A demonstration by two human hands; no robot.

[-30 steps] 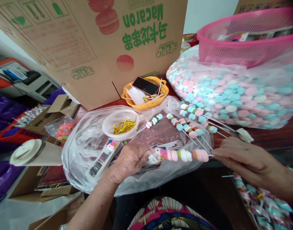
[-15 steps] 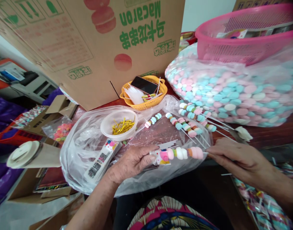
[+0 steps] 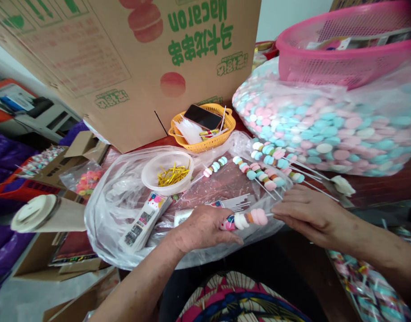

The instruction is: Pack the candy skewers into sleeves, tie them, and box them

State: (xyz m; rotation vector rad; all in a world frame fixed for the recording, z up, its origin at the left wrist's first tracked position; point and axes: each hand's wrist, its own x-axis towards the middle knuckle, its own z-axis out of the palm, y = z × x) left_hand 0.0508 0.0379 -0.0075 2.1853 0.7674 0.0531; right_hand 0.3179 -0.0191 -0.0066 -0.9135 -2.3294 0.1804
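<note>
Between the fingers of the left hand (image 3: 200, 228) and those of the right hand (image 3: 313, 213), a candy skewer (image 3: 250, 219), nearly level, with white, orange-brown and pink pieces showing. At the left fingers, a closed grip around a printed wrapper (image 3: 228, 222), touching the nearest white piece; how far inside it the skewer reaches, cannot tell. At the right fingers, a narrow pinch on the bare stick (image 3: 270, 215), just beside the last pink piece.

Left of the left fingers, a slanted stack of wrappers (image 3: 143, 219) on clear plastic (image 3: 106, 228) spread over the table (image 3: 376, 190). Behind that stack, a white bowl (image 3: 149, 173) with gold ties (image 3: 173, 174) inside. Straight beyond the left fingers, a lone skewer (image 3: 215, 167) beside the bowl, and farther off a yellow basket (image 3: 202, 146) with a phone (image 3: 203, 117) in it.

Just beyond the right fingers, a cluster of skewers (image 3: 259, 172), sticks toward the hand. Behind these, a large bag of candies (image 3: 313, 129) in pink, blue and white, with a pink basket (image 3: 313, 67) on top. Well left of the left fingers, a lidded cup (image 3: 69, 213).
</note>
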